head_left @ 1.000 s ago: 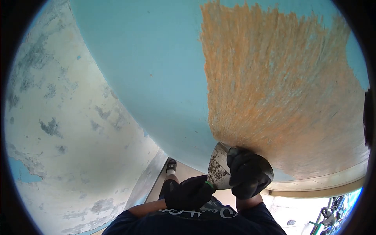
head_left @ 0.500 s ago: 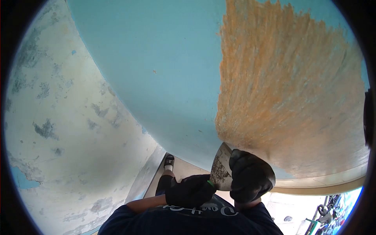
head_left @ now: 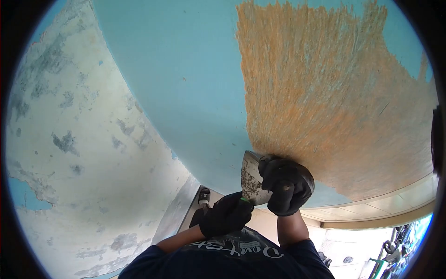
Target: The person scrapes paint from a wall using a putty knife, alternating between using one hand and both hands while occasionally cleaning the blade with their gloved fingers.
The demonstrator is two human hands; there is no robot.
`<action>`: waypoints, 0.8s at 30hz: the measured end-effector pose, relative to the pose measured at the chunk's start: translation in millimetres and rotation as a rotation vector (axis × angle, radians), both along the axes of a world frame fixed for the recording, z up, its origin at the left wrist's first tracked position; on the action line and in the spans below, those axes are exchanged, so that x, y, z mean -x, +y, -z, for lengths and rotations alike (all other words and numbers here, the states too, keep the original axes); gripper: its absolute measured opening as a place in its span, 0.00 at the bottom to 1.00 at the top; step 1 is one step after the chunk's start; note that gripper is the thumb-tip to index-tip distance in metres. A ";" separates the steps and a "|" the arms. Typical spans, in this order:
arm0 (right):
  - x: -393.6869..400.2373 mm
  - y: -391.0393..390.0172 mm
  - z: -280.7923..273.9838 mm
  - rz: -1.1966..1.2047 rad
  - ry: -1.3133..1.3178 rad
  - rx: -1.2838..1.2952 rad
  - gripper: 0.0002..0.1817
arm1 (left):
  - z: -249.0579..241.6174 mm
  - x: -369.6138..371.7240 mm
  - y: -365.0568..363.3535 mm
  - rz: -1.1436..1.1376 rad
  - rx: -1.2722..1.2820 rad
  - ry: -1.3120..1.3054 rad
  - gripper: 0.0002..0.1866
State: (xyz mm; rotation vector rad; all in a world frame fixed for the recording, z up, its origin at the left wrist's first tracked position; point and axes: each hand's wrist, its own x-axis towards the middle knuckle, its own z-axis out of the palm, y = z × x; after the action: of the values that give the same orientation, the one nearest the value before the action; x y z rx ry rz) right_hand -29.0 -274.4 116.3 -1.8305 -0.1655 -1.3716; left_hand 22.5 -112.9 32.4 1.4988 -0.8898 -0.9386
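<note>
My left hand (head_left: 226, 215), in a black glove, is closed around the handle end of a scraper; a bit of green shows by its fingers. The wide metal scraper blade (head_left: 252, 180) is specked with dark stains and points up. At its right side my right hand (head_left: 287, 186), also gloved in black, has its fingers curled against the blade. The blade's top edge lies by the lower left corner of a scraped orange-brown patch (head_left: 306, 88) on the blue-painted wall (head_left: 186, 69). The glove hides part of the blade.
To the left rises a whitish wall (head_left: 93, 162) with grey blotches, meeting the blue one at a corner. A sandalled foot (head_left: 204, 195) stands on the floor below. A cream ledge (head_left: 385, 214) runs under the blue wall; parked motorbikes (head_left: 399, 249) appear at lower right.
Both hands and the scraper have shifted up and a little left in the view. The camera view has moved too, and more of my right forearm now shows.
</note>
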 end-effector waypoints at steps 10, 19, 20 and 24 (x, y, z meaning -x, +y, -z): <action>11.3 -5.1 12.5 -0.217 -0.129 -0.149 0.27 | -2.7 2.5 -9.2 0.054 0.084 0.177 0.13; 81.3 16.2 49.1 -0.130 -0.021 -0.395 0.34 | -20.1 29.6 22.3 -0.034 0.122 -0.405 0.14; 90.0 23.6 57.1 -0.264 0.014 -0.603 0.45 | -19.2 31.7 24.3 -0.043 0.124 -0.420 0.14; 139.4 47.7 122.7 -0.430 0.611 -0.587 0.31 | -6.4 45.6 31.7 0.062 0.138 -0.614 0.20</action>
State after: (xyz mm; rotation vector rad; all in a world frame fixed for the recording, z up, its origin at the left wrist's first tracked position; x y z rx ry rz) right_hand -168.4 -226.7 -6.4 -1.5067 0.1468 -0.4545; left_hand -23.1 -81.3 38.8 1.6706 -1.4144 -0.4393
